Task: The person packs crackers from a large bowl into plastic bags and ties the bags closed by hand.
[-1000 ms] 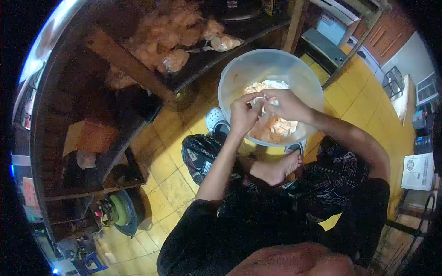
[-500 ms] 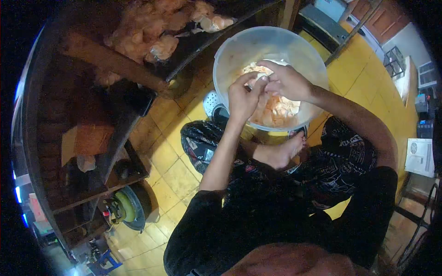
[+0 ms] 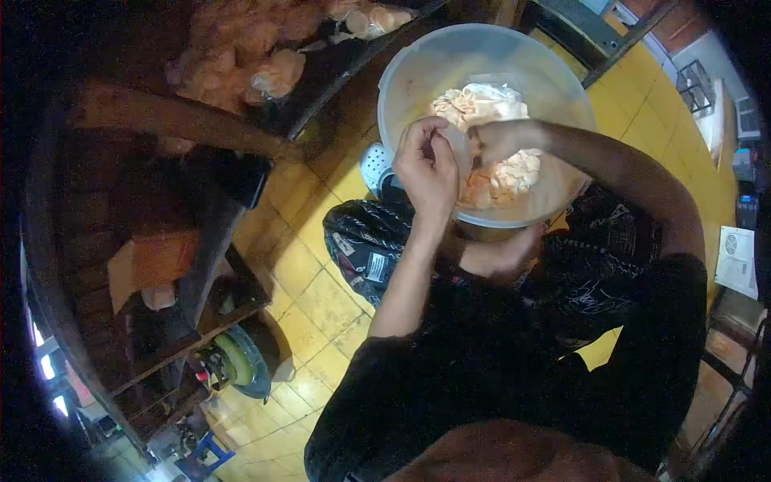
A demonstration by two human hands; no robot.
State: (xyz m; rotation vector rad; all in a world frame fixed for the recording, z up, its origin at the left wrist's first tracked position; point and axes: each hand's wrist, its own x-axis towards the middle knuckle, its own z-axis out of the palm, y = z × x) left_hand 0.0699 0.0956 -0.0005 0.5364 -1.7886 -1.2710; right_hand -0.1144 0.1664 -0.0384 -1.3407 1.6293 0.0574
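Observation:
My left hand (image 3: 430,165) is closed, thumb against fingers, on a small translucent plastic bag (image 3: 459,153) over the near left side of a large clear plastic tub (image 3: 409,68). Just to the right of the bag, my right hand (image 3: 506,140) reaches into the tub from the right. Its fingers are curled and slightly blurred, and what they hold is hidden. Inside the tub lie loose, thin pale-orange pieces (image 3: 522,173), like chips, and a whitish crumpled heap (image 3: 490,98) that looks like plastic.
A dark wooden table (image 3: 193,112) on the left bears a pile of orange-filled clear bags (image 3: 241,48). Below it are a cardboard box (image 3: 152,265) and a green gas cylinder (image 3: 233,361). A pale clog (image 3: 376,167) stands on the yellow tiles beside the tub.
My hands were together over the tub, fingers meeting; now the right has moved lower into it, and the bag shows opened out in my left. The view has shifted slightly.

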